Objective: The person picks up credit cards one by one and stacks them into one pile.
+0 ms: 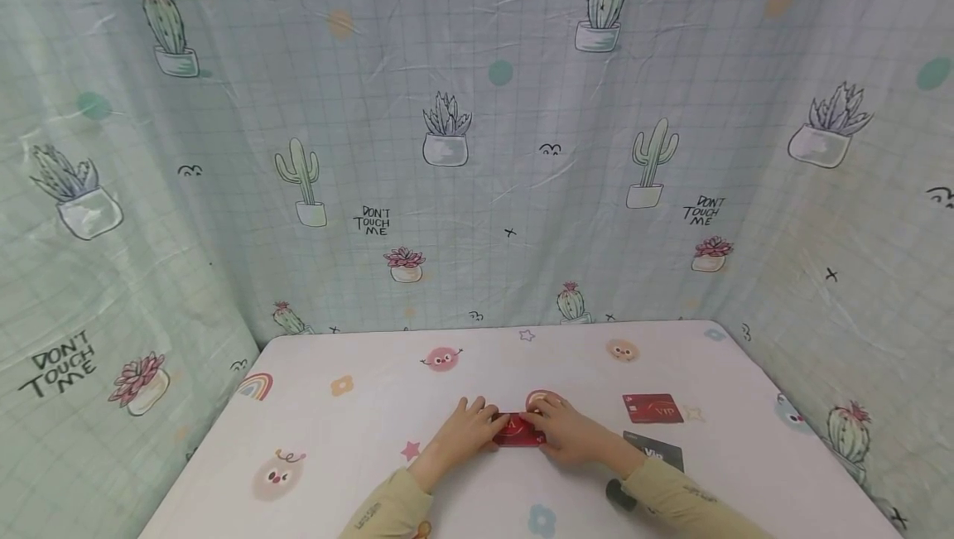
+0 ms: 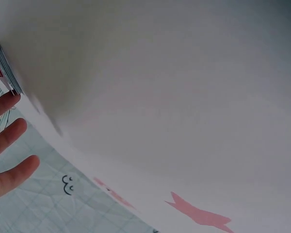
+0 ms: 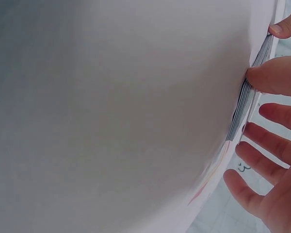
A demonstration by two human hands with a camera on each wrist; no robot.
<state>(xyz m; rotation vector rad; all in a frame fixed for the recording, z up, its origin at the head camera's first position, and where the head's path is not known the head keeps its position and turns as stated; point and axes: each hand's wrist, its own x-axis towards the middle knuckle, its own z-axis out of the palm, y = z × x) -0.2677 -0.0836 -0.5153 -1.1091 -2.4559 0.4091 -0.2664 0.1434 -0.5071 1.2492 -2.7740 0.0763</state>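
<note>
A stack of cards with a red top card [image 1: 519,431] lies between both hands at the middle of the table. My left hand [image 1: 471,430] holds its left end, and in the left wrist view the thumb and a finger pinch the layered card edges [image 2: 9,73] while the other fingers spread apart. At the right end, my right hand [image 1: 570,433] grips the stack with thumb and fingers. In the right wrist view the stacked edges [image 3: 238,114] run past the right thumb, and the left thumb shows at the far end. The fingers hide both ends of the top card.
To the right lies a red VIP card [image 1: 652,408]. Nearer me, a dark VIP card [image 1: 656,448] is partly covered by the right forearm. A black rounded object [image 1: 620,496] shows beside the right sleeve. A cactus-print curtain [image 1: 477,191] hangs behind the table.
</note>
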